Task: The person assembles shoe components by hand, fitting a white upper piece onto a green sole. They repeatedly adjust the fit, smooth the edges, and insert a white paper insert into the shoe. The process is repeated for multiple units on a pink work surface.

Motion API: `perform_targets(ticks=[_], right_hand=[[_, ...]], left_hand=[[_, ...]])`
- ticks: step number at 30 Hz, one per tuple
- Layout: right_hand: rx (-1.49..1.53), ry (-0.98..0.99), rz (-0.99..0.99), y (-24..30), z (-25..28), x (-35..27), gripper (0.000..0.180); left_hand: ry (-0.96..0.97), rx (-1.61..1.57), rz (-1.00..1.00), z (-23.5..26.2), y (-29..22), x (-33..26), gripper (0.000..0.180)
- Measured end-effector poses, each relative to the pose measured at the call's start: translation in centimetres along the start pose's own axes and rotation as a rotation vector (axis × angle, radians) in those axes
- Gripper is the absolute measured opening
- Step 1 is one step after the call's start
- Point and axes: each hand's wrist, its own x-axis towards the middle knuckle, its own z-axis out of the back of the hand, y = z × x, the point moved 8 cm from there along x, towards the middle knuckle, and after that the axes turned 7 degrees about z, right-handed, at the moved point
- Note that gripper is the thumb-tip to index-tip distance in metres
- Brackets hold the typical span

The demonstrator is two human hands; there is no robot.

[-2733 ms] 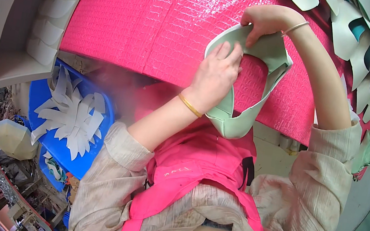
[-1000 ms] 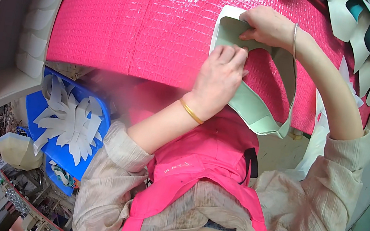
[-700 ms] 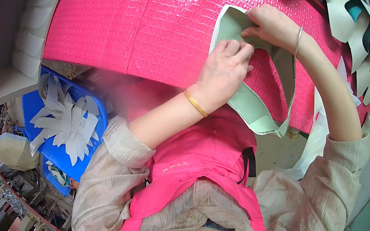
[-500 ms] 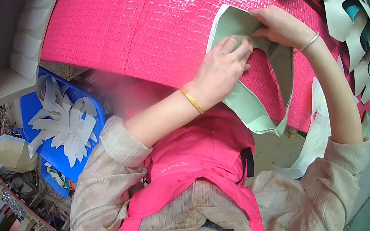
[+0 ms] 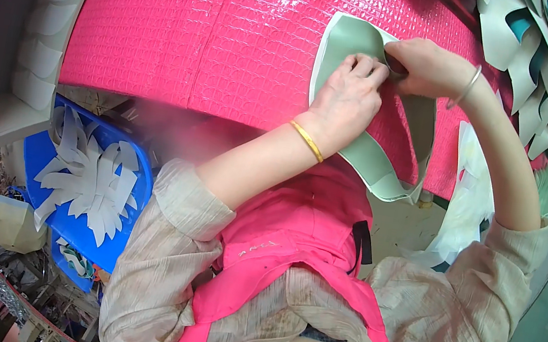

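Observation:
On the pink textured table cover lies a pale green shoe upper (image 5: 352, 41), a curved loop with a white edge and a greyish inner side. The fingers of my left hand (image 5: 353, 96) are curled closed on the inner edge of its upper part. Close beside them my right hand (image 5: 427, 68) pinches the same part between thumb and fingers, folding it over. Its fingertips are partly hidden by the fold. The lower end of the loop hangs near the table's front edge, beside my apron.
Pink embossed sheeting (image 5: 168, 23) covers the table. A stack of whitish upper pieces (image 5: 522, 49) lies at the far right. At the left stand a grey shelf box (image 5: 0, 53) with stacked pale pieces and a blue bin (image 5: 75, 214) holding white strips. White sheets (image 5: 466, 192) hang at the right edge.
My right hand has moved nearer and a little right, folding the edge of the upper. The fingers of my left hand, flatter before, are now curled on it.

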Motion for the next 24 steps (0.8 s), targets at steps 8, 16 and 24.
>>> perform_targets(ticks=[8, 16, 24], right_hand=[[-0.126, -0.146, -0.041, -1.1, -1.7, -2.6, 0.029], [-0.277, -0.713, 0.143, 3.8, -0.8, -6.7, 0.010], [0.045, -0.636, 0.080, 4.1, -2.7, -6.9, 0.027]], left_hand=[[0.041, -0.260, 0.108, 0.4, 2.1, 0.7, 0.021], [0.640, -0.332, -0.188, -7.0, -1.2, 13.2, 0.039], [0.628, -0.504, -0.088, -5.9, 0.9, 12.0, 0.025]])
